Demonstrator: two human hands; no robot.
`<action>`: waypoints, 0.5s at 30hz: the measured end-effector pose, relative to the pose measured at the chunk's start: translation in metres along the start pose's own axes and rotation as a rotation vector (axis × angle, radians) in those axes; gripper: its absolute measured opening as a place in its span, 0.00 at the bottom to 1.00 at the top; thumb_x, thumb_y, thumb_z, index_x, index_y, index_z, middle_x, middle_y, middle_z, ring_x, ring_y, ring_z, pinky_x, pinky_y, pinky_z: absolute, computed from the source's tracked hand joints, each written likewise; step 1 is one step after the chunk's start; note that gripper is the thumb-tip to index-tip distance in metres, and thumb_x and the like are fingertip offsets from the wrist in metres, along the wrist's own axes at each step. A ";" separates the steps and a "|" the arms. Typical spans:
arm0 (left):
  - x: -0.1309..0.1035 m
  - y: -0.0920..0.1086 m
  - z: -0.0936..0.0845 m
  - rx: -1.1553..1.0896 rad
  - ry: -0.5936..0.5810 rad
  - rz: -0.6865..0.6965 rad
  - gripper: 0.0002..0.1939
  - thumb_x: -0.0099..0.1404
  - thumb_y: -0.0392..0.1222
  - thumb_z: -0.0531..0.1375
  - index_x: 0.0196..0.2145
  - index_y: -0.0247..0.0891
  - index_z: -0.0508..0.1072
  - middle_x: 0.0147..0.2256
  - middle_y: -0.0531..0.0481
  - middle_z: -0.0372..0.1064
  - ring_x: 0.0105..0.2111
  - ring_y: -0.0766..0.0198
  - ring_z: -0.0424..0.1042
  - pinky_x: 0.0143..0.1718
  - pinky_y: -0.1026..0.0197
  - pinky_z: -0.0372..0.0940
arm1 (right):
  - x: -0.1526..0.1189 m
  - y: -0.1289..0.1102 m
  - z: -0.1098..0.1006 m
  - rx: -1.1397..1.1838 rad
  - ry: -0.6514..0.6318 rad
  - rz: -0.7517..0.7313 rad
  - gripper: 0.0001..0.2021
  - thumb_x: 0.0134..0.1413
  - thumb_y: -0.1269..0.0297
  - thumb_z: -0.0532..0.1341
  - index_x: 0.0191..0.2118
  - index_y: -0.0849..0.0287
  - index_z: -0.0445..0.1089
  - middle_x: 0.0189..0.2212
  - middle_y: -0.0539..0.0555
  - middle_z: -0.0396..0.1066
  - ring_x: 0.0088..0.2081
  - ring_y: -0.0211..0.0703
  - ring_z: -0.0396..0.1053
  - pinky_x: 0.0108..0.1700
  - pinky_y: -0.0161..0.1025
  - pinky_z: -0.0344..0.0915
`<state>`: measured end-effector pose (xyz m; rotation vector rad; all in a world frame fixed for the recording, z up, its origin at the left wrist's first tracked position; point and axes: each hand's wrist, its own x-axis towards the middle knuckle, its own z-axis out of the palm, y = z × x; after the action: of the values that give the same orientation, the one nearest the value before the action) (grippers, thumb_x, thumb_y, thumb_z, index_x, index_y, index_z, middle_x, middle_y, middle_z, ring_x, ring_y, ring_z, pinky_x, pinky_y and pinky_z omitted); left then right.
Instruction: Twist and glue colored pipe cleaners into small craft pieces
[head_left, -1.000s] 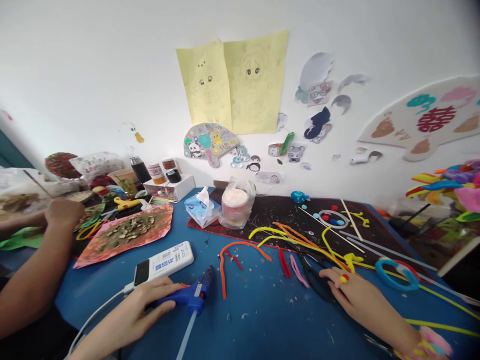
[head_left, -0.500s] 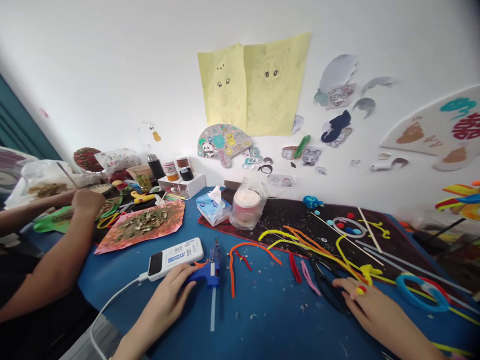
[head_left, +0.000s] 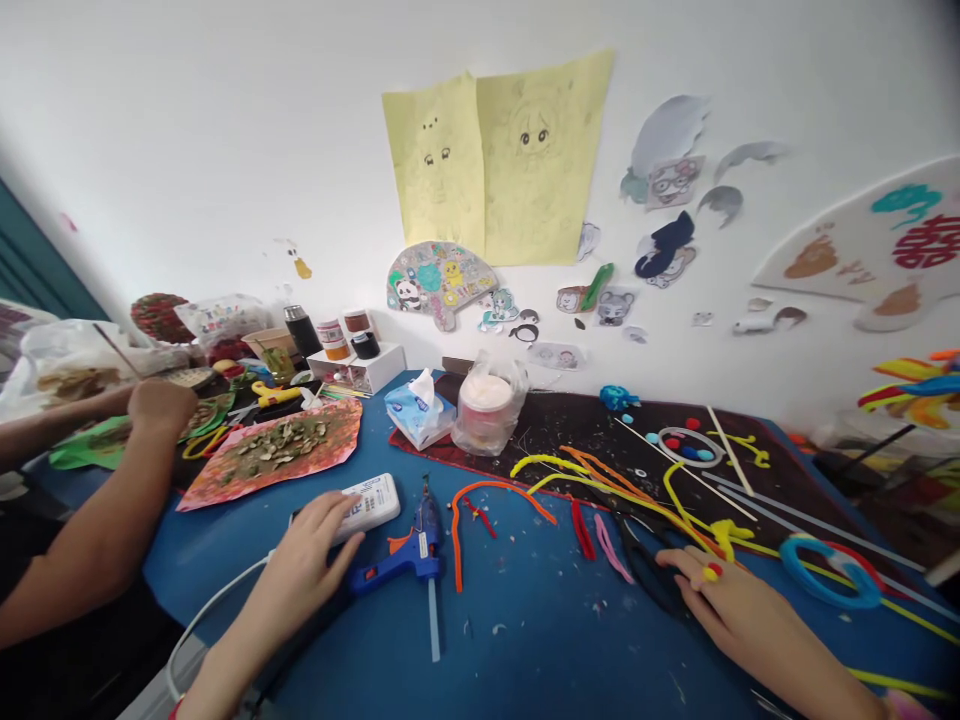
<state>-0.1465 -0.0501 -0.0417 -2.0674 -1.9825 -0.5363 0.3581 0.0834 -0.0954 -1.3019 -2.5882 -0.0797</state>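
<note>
My left hand lies over the near-left part of a white power bank, its fingers spread and gripping nothing. Just right of it, a blue glue gun lies on the table with a clear glue stick sticking out. My right hand rests palm down with fingers apart, touching the black scissors; a red and yellow ring is on one finger. Left of the scissors are a pink pipe cleaner and a red one. An orange pipe cleaner curves beside the glue gun.
Yellow pipe cleaners, a blue coil and a clear ring lie right. A tissue pack and bagged tub stand at the back. Another person's hand is left, by a decorated pink sheet.
My left hand has moved left, off the glue gun's handle and onto the power bank. The glue gun has turned slightly. My right hand stays by the scissors.
</note>
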 end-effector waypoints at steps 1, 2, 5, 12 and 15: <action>0.002 -0.012 0.004 0.041 -0.002 -0.020 0.28 0.65 0.53 0.50 0.57 0.33 0.56 0.54 0.36 0.59 0.54 0.49 0.59 0.55 0.47 0.54 | 0.000 -0.001 -0.001 -0.002 0.002 0.003 0.14 0.60 0.64 0.47 0.47 0.51 0.65 0.41 0.53 0.71 0.39 0.44 0.72 0.36 0.39 0.67; 0.004 -0.024 0.008 0.073 -0.035 -0.044 0.31 0.65 0.54 0.50 0.59 0.31 0.54 0.54 0.35 0.58 0.54 0.48 0.59 0.55 0.47 0.54 | 0.000 -0.002 -0.002 0.001 0.005 0.006 0.14 0.60 0.64 0.46 0.47 0.51 0.65 0.41 0.53 0.71 0.38 0.44 0.72 0.36 0.39 0.67; 0.007 -0.047 0.017 0.131 -0.199 -0.092 0.36 0.63 0.58 0.49 0.61 0.31 0.52 0.53 0.34 0.60 0.51 0.47 0.62 0.52 0.48 0.56 | 0.000 -0.004 -0.005 0.024 0.006 0.016 0.14 0.60 0.64 0.46 0.46 0.51 0.66 0.39 0.53 0.71 0.37 0.43 0.72 0.36 0.39 0.67; 0.013 -0.029 0.026 0.400 -0.235 -0.267 0.34 0.65 0.58 0.45 0.61 0.32 0.53 0.46 0.33 0.63 0.45 0.44 0.65 0.43 0.47 0.61 | 0.000 -0.009 -0.010 0.061 -0.041 0.060 0.14 0.61 0.64 0.45 0.46 0.50 0.65 0.39 0.53 0.70 0.40 0.44 0.70 0.38 0.41 0.66; 0.021 -0.017 0.029 0.525 -0.212 -0.388 0.33 0.66 0.56 0.44 0.60 0.28 0.53 0.43 0.31 0.64 0.43 0.41 0.66 0.38 0.45 0.63 | 0.000 -0.010 -0.011 0.057 -0.037 0.070 0.14 0.61 0.63 0.45 0.46 0.50 0.65 0.38 0.53 0.69 0.39 0.45 0.70 0.40 0.42 0.65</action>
<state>-0.1598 -0.0183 -0.0603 -1.4807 -2.3394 0.1513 0.3524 0.0756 -0.0838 -1.3851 -2.5526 0.0310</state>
